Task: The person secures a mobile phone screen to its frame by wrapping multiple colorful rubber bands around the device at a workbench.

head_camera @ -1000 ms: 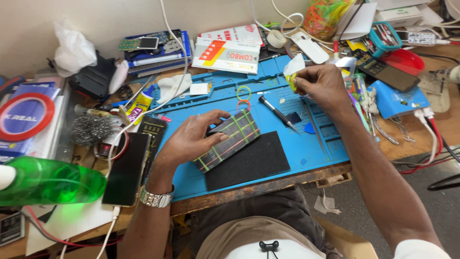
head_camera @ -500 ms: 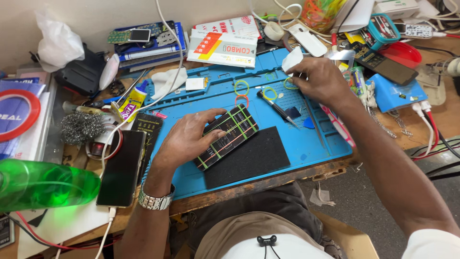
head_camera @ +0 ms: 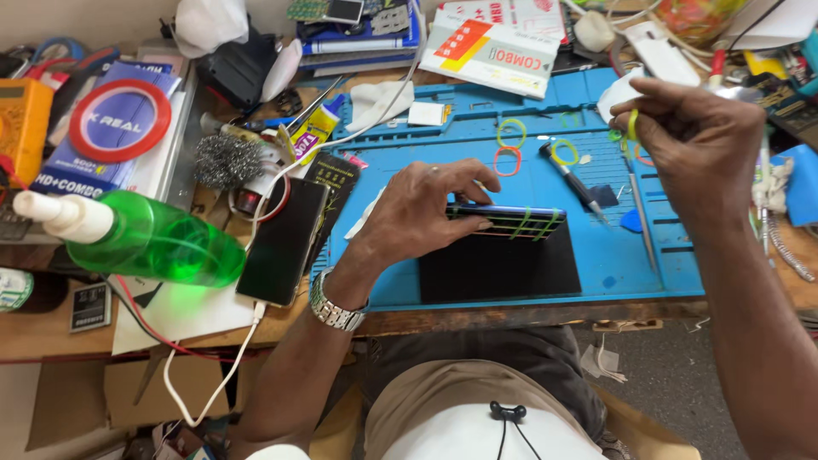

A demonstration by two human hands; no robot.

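- My left hand grips the banded phone, tilted on edge over the blue mat so the rubber bands stay reachable.
- My right hand, fingers pinched, holds a yellow rubber band above the mat.
- Spare bands lie close for grabbing.

— What's lying on my left?

— A green spray bottle on its side, near a black phone with a white cable plugged in. Farther off sit a ball of steel wool and a blue box with a red ring on its lid.

— And farther out?

— A white and orange box at the far edge of the blue mat. A dark screwdriver lies on the mat, right of loose rubber bands.
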